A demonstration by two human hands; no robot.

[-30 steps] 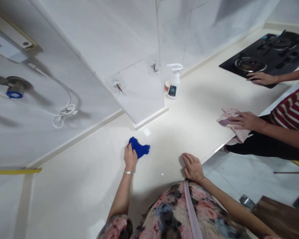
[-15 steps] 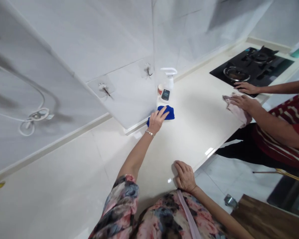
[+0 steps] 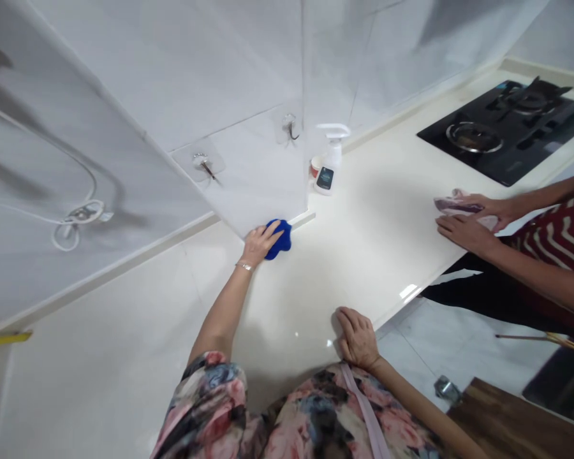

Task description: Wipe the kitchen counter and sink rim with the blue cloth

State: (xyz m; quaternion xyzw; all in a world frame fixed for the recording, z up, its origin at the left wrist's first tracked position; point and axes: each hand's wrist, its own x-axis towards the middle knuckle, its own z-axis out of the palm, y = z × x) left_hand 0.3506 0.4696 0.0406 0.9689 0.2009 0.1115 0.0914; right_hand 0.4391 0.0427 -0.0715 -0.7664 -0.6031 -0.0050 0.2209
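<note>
Blue fabric cloth (image 3: pixel 282 242) lies against the cream skirting strip (image 3: pixel 303 220) at the foot of the pale, flat-faced wall; we set our left hand (image 3: pixel 261 244) over it, fingers spread slightly apart; we rest our right hand (image 3: pixel 358 338) on the glossy cream countertop (image 3: pixel 358 248), fingers lightly bent, thumb apart; we see a white plastic spray bottle (image 3: pixel 326 178) beyond the strip.

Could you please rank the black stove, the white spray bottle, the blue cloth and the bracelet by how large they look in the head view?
1. Black stove, clearly largest.
2. White spray bottle.
3. Blue cloth, judged by its visible part; the left hand covers some.
4. Bracelet, smallest.
</note>
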